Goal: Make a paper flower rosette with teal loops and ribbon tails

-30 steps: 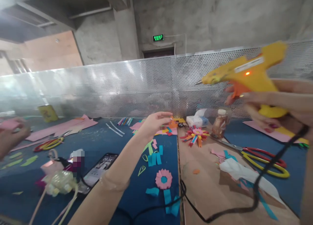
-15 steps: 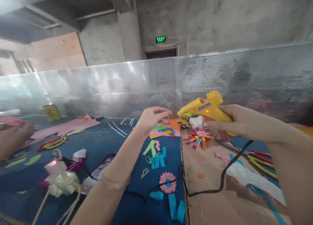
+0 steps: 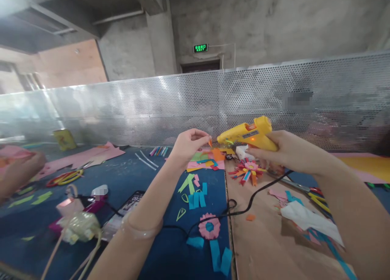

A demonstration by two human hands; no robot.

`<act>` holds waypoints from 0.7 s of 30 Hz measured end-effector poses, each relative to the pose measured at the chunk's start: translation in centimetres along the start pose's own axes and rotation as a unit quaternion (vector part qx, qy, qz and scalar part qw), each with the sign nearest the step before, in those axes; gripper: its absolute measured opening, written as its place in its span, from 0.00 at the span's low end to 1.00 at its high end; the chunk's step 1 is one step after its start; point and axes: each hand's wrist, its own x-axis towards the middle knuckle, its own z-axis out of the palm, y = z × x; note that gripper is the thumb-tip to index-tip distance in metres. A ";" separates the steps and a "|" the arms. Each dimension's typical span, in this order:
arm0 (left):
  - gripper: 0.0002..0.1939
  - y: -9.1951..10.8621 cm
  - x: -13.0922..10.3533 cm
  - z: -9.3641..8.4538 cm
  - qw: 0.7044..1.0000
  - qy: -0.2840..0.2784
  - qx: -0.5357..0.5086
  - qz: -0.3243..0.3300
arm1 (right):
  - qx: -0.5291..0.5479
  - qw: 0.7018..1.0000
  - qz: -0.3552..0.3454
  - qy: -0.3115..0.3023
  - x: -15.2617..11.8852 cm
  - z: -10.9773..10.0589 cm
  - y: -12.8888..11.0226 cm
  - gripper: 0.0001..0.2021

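Perforated metal screening (image 3: 137, 113) stands behind the blue tabletop (image 3: 117, 174). Lining up for glue seems the step in hand: the left hand (image 3: 189, 147) pinches a small orange paper piece (image 3: 210, 141), just beside the nozzle (image 3: 219, 138) of the yellow glue gun (image 3: 240, 133) gripped in the right hand (image 3: 278, 146). Next calls for steadiness, I judge.

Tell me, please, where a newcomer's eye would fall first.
It would probably be the yellow plastic glue gun in the right hand, its tip facing the small orange paper piece pinched in the left hand. Next might come the round pink paper flower with a blue centre on the blue tabletop, then the green exit sign on the grey concrete wall.
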 end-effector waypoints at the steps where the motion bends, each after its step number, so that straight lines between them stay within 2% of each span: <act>1: 0.10 0.0 0.0 0.0 1.000 -0.003 -0.005 0.002 | -0.005 1.000 -0.003 -0.018 0.0 0.0 0.0 0.21; 3: 0.09 -0.1 0.0 0.1 1.000 -0.007 -0.014 0.005 | -0.011 0.999 -0.012 -0.041 0.1 0.0 -0.1 0.22; 8: 0.09 0.4 -0.3 0.1 1.000 0.000 -0.002 0.017 | -0.014 0.998 -0.035 -0.056 -0.1 -0.1 -0.3 0.21; 21: 0.11 1.1 -0.7 0.1 1.000 0.010 0.014 0.019 | -0.038 0.998 -0.038 -0.039 0.0 -0.2 -0.3 0.20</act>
